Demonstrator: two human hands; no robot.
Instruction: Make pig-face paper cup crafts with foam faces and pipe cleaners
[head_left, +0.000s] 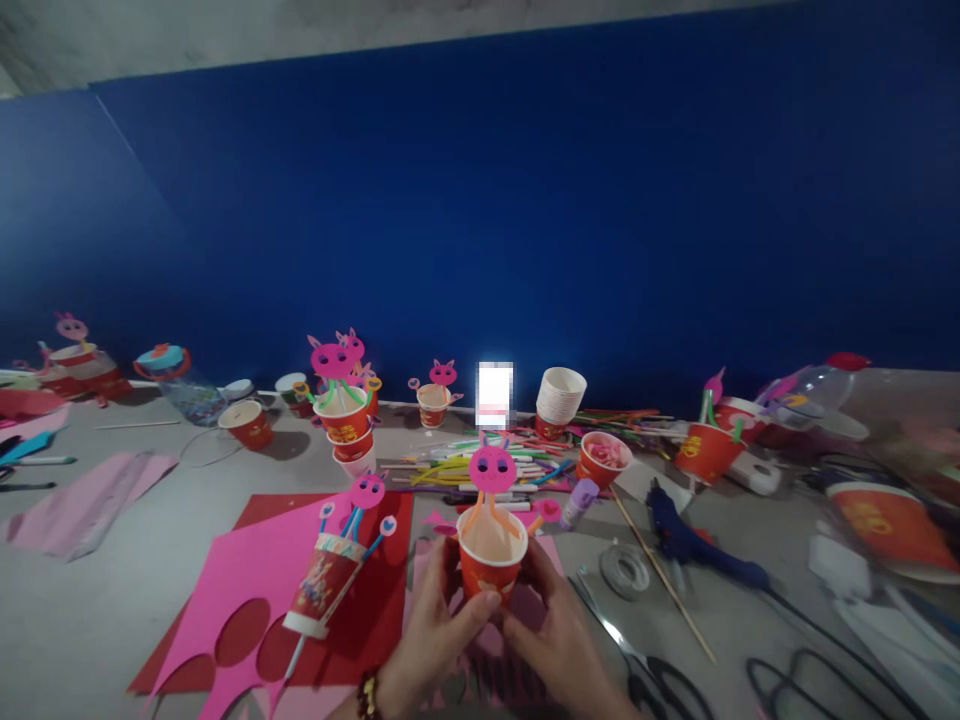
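Between my two hands stands a red paper cup [491,575] with a white rim. A pink paper animal head [493,468] on orange strips rises from the cup, and a pink piece sticks out on either side. My left hand [442,615] wraps the cup's left side, its thumb across the front. From the other side my right hand [547,615] grips it, fingers curled behind. Left of my hands, a similar decorated paper cup [330,580] lies tilted on pink paper [225,560], with a white stick coming out of its base.
A blue glue gun [697,540] with a black cable, a tape roll [625,570], scissors [637,655], a wooden stick [664,575] and a purple glue stick [580,503] lie to the right. Behind are pens [450,465], stacked cups [561,395] and finished cup figures [341,405] along a blue partition [480,200].
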